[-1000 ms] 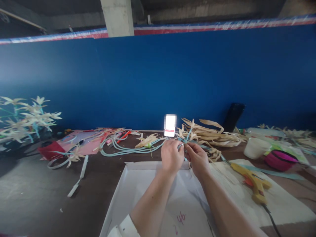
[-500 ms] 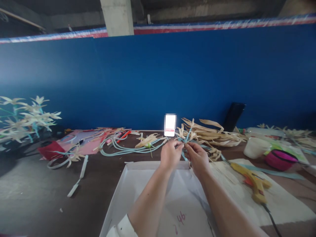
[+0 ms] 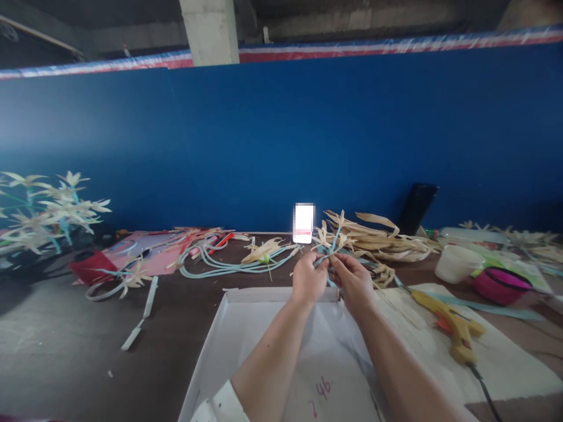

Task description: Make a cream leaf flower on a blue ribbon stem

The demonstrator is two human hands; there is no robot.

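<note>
Both hands meet above the far edge of a white box lid [image 3: 259,328]. My left hand [image 3: 310,278] is closed, its fingertips pinching the pale blue stem of a corn-husk flower spray [image 3: 336,234]. Close beside it, my right hand [image 3: 352,280] is closed on the same stem. Cream petals stand up above the fingers, and some blue stem or tape hangs below them. The fingertips partly hide where the stem is gripped. Right behind the spray lies a heap of dried corn husks [image 3: 387,243].
A yellow glue gun [image 3: 460,328] rests on paper at right, near a white cup [image 3: 457,264] and a magenta pouch [image 3: 501,285]. A lit phone [image 3: 303,223] leans at the back. Coiled pale blue tubing [image 3: 211,272] lies left; finished flowers [image 3: 57,211] stand far left.
My left hand has shifted slightly right, closer to my right hand, and its fingers have turned a little. The flower spray and my right hand stay almost in place.
</note>
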